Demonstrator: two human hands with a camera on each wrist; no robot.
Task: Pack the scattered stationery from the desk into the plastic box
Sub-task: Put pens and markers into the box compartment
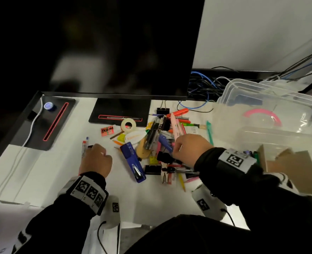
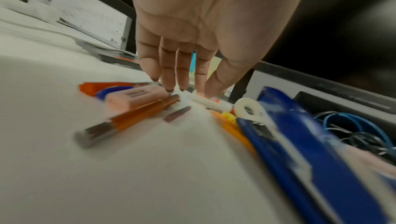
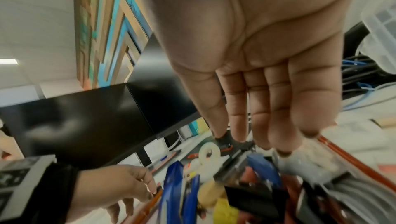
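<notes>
Left hand point(image 1: 96, 159) and right hand point(image 1: 189, 149), fingers released, grasping nothing, over heaped mixed stationery point(image 1: 157, 143): hasty grabbing risks scattering pens off the white desk point(image 1: 142, 202).

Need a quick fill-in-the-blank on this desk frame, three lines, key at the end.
1. The stapler at the near left edge of the stationery pile is ____ in colour.
2. The clear plastic box stands to the ____ of the pile.
3. The curved piece lying inside the plastic box is ____.

Missing words: blue; right; pink.
</notes>
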